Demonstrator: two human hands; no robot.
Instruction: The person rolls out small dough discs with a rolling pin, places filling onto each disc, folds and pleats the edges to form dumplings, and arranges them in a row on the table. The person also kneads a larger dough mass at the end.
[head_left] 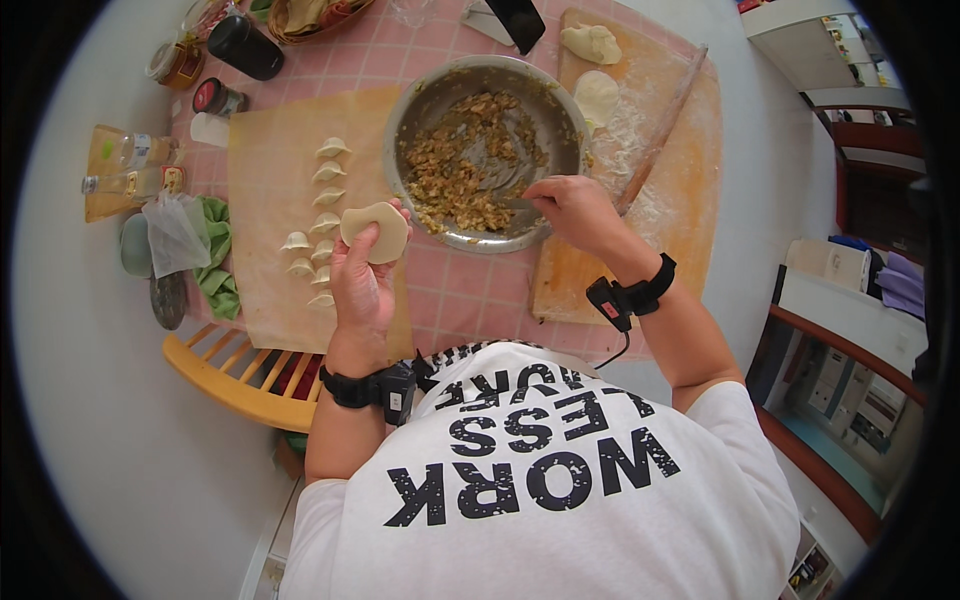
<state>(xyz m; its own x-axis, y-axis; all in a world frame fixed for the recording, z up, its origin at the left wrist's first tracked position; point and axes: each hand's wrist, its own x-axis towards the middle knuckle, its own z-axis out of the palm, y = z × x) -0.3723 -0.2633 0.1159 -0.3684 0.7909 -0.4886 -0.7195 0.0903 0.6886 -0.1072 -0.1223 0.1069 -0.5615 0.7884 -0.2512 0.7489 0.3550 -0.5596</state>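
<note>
A round, flat dumpling wrapper (376, 231) rests in my left hand (362, 280), with the thumb laid across its face. Just right of it stands a wide metal bowl (398, 190) of chopped filling (465, 165). My right hand (578, 208) is at the bowl's near right rim, fingers pinched on a thin utensil (519, 203) that reaches into the filling; its exact kind is hard to make out. Several folded dumplings (326, 196) lie in two rough columns on a beige sheet (270, 220), left of my left hand.
On the right, a floured wooden board (690, 190) carries a rolling pin (662, 130), a dough lump (591, 43) and a flattened dough piece (597, 98). Jars, bottles (135, 182) and a green cloth (217, 260) line the left edge. A wooden chair (250, 395) stands near left.
</note>
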